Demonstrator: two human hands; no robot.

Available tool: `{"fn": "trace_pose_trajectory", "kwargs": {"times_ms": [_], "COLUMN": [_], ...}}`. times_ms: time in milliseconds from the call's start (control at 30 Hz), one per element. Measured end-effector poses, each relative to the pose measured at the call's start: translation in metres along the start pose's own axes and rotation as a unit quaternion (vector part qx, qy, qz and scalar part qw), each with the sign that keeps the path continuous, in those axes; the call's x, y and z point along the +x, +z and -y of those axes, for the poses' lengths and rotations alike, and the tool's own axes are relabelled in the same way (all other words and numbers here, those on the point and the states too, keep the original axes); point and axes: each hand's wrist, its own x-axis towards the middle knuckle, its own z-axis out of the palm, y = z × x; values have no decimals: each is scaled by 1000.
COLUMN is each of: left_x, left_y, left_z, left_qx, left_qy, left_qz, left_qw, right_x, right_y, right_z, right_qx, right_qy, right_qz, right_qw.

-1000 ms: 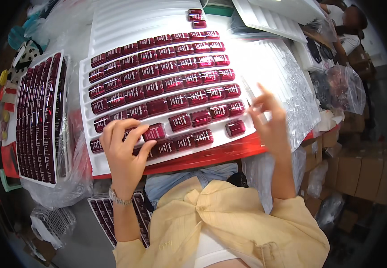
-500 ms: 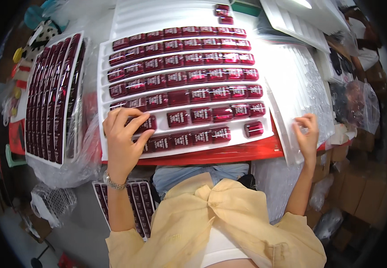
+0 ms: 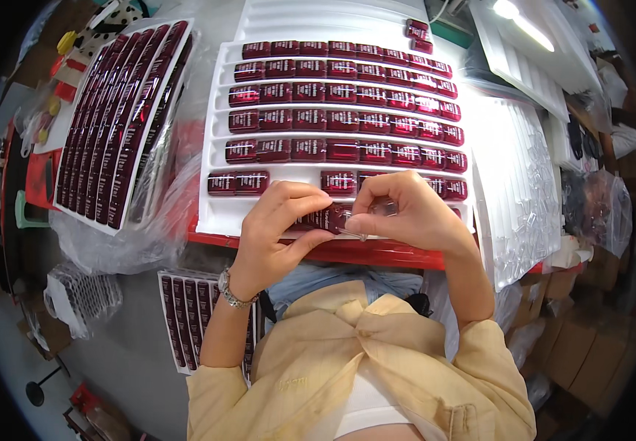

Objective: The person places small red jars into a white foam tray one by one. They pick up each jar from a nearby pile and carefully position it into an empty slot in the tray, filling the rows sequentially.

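A white ribbed tray [image 3: 222, 213] lies in front of me, its rows filled with several small dark red rectangular blocks [image 3: 341, 92]. My left hand [image 3: 277, 228] pinches one red block [image 3: 327, 217] over the tray's near edge. My right hand [image 3: 413, 213] meets it from the right, fingertips holding a small clear plastic cover [image 3: 384, 209] against that block. Both hands hide part of the tray's two nearest rows.
A second tray of red blocks [image 3: 112, 125] lies on clear plastic at the left. Empty white trays [image 3: 512, 62] and a stack of clear covers [image 3: 523, 184] sit at the right. Another filled tray [image 3: 185, 316] rests below by my lap. Cardboard boxes [image 3: 582, 345] stand at lower right.
My left hand lifted a red block from the near row. My right hand came in from the clear covers at the right, and both hands now meet at the tray's front edge.
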Motion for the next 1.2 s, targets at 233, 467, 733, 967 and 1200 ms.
{"fn": "trace_pose_trajectory", "kwargs": {"times_ms": [233,467,733,967,1200], "left_x": [0,1,20,23,24], "left_y": [-7,-6,-17,-40,-33], "left_z": [-3,-1,22,23,16], "left_qx": [69,-9,278,272,318], "left_qy": [-9,-50,-3,-14,8], "left_qz": [49,22,45,31,47], "left_qw": [996,998,959,962,947], "right_x": [0,11,8,2,8], "right_y": [27,38,3,13,29], "right_z": [-3,-2,-19,-25,-19], "right_qx": [-16,166,313,266,232], "right_qy": [-39,-51,-85,-51,-61], "right_qz": [-135,-180,-292,-288,-251], "right_qw": [990,968,900,919,938]}}
